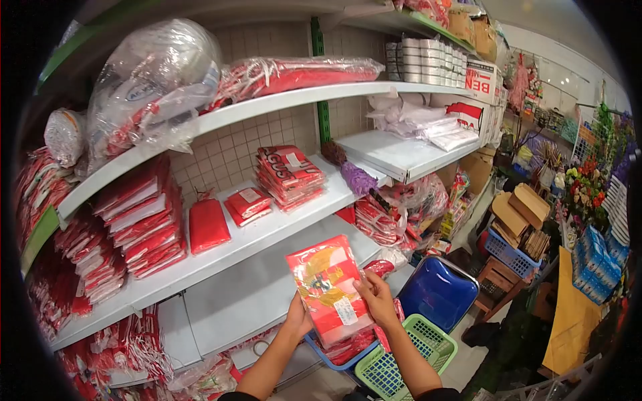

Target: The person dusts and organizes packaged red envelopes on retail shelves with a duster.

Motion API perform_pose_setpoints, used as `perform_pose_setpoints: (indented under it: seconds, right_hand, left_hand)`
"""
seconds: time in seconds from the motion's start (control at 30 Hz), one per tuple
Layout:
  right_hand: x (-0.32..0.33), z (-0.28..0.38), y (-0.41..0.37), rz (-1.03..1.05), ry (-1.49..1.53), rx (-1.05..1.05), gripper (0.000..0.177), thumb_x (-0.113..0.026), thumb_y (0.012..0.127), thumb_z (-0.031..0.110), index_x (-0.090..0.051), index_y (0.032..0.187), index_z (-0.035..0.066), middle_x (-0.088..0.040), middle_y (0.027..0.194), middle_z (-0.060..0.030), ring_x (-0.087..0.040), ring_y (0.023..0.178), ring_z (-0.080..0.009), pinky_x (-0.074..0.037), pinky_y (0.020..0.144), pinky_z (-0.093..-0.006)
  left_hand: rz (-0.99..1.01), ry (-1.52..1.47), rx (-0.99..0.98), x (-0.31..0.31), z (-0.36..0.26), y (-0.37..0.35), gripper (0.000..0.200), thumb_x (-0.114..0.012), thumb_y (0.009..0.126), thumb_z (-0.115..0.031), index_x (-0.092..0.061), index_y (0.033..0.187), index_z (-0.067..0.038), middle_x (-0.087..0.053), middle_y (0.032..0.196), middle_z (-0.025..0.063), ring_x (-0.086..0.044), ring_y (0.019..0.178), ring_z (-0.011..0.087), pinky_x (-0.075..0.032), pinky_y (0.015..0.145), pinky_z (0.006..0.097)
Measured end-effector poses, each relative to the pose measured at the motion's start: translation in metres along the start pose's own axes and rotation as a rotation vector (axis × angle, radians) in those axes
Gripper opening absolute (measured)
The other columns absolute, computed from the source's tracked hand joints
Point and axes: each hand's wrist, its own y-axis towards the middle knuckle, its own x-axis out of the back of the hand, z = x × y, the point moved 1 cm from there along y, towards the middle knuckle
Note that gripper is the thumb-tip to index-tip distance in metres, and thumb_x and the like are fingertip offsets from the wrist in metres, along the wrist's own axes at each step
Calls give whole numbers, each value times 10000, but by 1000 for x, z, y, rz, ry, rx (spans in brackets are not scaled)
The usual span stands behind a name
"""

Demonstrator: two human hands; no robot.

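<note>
Between my two hands is a flat, clear plastic packet of folded red and white cloth [328, 291] with a yellow emblem-like print and a white label. My left hand [299, 315] is closed on its lower left edge, fingers mostly hidden behind it. On the right edge my right hand [376, 299] grips it, thumb on the front. Below the packet, a blue basket [334, 364] holds more red packets, and a green basket [438, 337] stands beside it. Ahead on the middle shelf are a stack of red packets with lettering [289, 177], a smaller pile [248, 206] and a single red packet [208, 225].
Tall stacks of red packets [144, 220] fill the shelf's left side. Plastic-wrapped goods [157, 83] and white spools [428, 60] sit above. A blue-seated stool [438, 291] stands right of the baskets. Farther right are a crate of brown items [511, 250] and a wooden bench [572, 317].
</note>
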Motion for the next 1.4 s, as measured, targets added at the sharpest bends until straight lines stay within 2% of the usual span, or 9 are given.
perform_pose_setpoints:
  seconds: [0.3, 0.57, 0.73, 0.8, 0.87, 0.97, 1.17, 1.33, 1.4]
  right_hand:
    - [-21, 100, 77, -223, -1038, 735, 341, -607, 775, 102, -494, 1089, 30, -495, 1010, -141, -504, 874, -283, -414, 764, -389]
    - [34, 25, 242, -333, -1674, 382, 346, -542, 790, 144, -458, 1099, 13, -524, 1001, -182, -536, 937, -389, -443, 785, -476]
    - [49, 11, 227, -302, -1201, 40, 334, -474, 811, 161, -466, 1078, -40, -594, 943, -272, -601, 882, -376, -452, 751, -467]
    - [61, -14, 199, -359, -849, 349, 302, -501, 840, 234, -498, 1003, -20, -611, 829, -189, -613, 756, -277, -459, 658, -394]
    - [45, -6, 137, -261, -447, 120, 281, -515, 869, 274, -487, 979, 17, -532, 672, -64, -504, 545, -144, -403, 491, -292]
    - [27, -11, 44, -167, -420, -232, 389, -478, 903, 332, -485, 980, -49, -530, 711, -115, -496, 648, -222, -399, 598, -370]
    - [6, -22, -76, 219, -935, 65, 277, -505, 868, 220, -503, 810, -50, -535, 643, -265, -539, 589, -418, -393, 521, -452]
    - [-26, -13, -100, 34, -851, -1, 259, -505, 870, 193, -492, 793, -55, -537, 631, -257, -535, 560, -403, -382, 488, -455]
    - [-44, -7, -114, 113, -884, 69, 229, -513, 861, 169, -498, 816, -55, -537, 627, -254, -522, 558, -417, -382, 490, -466]
  left_hand:
    - [187, -246, -172, -60, -43, 14, 592, -349, 892, -490, -400, 1272, -39, -486, 1241, 165, -510, 1080, 319, -411, 931, 454]
    - [123, -307, -203, -71, -53, 27, 518, -354, 906, -438, -446, 1223, -40, -518, 1188, 152, -532, 1028, 306, -429, 897, 450]
    - [127, -308, -184, -49, -45, 27, 539, -360, 894, -462, -449, 1229, -48, -513, 1202, 147, -526, 1036, 304, -422, 909, 440]
    - [95, -275, -193, -42, -47, 26, 555, -363, 889, -476, -445, 1237, -52, -512, 1206, 145, -523, 1042, 304, -420, 912, 436]
    - [65, -271, -212, -36, -53, 24, 555, -364, 889, -476, -444, 1238, -52, -513, 1203, 145, -521, 1045, 304, -419, 913, 438]
    - [42, -280, -267, -37, -65, 18, 545, -364, 890, -473, -449, 1230, -55, -524, 1187, 145, -538, 1019, 302, -432, 899, 430]
    - [49, -208, -429, 10, -70, 8, 430, -398, 891, -467, -516, 1065, -91, -588, 902, 67, -579, 786, 196, -494, 706, 346]
    - [46, -169, -271, -40, -69, -27, 574, -341, 885, -519, -424, 1250, -84, -530, 1177, 129, -538, 1025, 270, -437, 897, 413]
    - [683, -351, -236, 14, -51, -10, 597, -332, 883, -528, -398, 1283, -90, -497, 1232, 131, -513, 1073, 277, -413, 928, 427]
